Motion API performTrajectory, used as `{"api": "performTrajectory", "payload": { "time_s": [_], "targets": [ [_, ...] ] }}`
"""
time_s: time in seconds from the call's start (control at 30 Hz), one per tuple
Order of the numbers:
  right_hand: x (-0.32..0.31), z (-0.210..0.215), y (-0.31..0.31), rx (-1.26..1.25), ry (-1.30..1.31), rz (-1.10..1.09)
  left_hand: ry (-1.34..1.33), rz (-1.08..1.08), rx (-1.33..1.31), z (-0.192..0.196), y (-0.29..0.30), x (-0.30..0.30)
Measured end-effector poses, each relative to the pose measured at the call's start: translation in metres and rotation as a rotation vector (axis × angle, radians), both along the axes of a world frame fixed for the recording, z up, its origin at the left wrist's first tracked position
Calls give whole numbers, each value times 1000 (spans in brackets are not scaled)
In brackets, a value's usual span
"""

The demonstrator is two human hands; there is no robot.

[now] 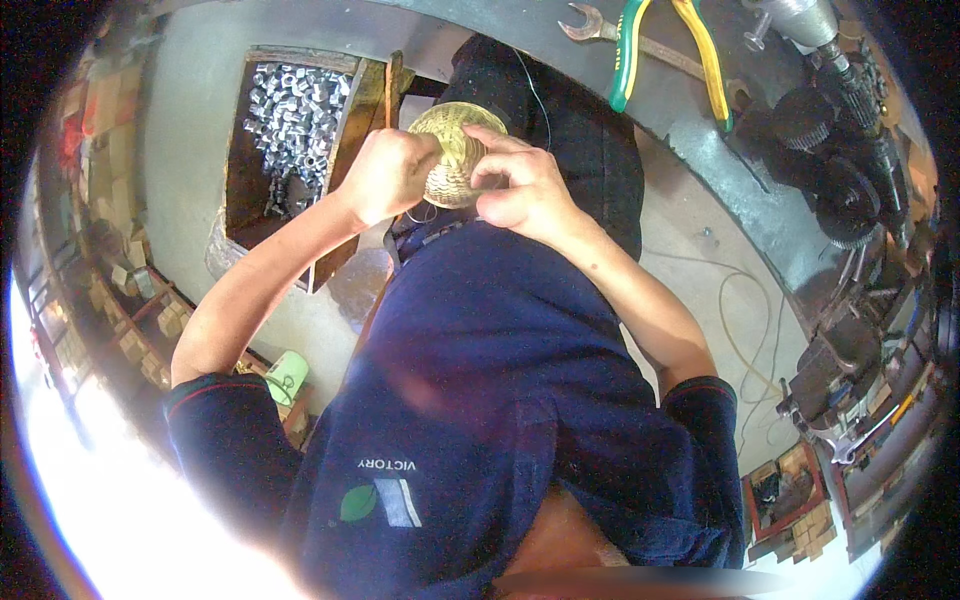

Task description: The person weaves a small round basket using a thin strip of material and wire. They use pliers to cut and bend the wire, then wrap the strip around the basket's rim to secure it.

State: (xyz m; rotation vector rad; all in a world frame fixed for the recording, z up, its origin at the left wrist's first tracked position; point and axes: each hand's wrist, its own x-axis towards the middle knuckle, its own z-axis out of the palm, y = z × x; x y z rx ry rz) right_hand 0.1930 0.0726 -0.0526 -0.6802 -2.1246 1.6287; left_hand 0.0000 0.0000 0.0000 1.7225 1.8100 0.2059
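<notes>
A round, brass-coloured piece [452, 182] with a ridged, scale-like surface sits above my lap, between my two hands. I cannot make out its exact kind. My left hand [393, 172] is closed against its left side, the fingertips folded inward, and what they grip is hidden. On the other side, my right hand [527, 190] reaches over the piece with its index finger stretched across the top. The middle finger curls and the thumb stands apart from it. A thin wire loop [424, 214] hangs just below the piece's left edge.
To the left stands a wooden box [236, 200] of shiny metal nuts [300, 108]. Green-and-yellow-handled pliers [625, 60] and an open-ended wrench [592, 24] lie on the grey workbench [735, 190] ahead, beside dark gears [845, 205]. A thin hose [765, 300] trails over the floor at right.
</notes>
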Motion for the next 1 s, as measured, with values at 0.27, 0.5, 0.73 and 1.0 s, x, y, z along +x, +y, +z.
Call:
{"api": "performTrajectory", "payload": {
  "time_s": [0.27, 0.5, 0.73, 1.0],
  "targets": [
    [1, -1, -1, 6, 22, 40, -41, 218, -36, 13, -9, 1],
    [-3, -2, -2, -17, 73, 17, -326, 482, -213, 19, -16, -7],
    [-4, -1, -1, -9, 58, 38, -103, 360, -44, 11, -17, 1],
    [-4, -1, -3, 8, 27, 18, 118, 74, 259, -3, -24, 9]
  ]
}}
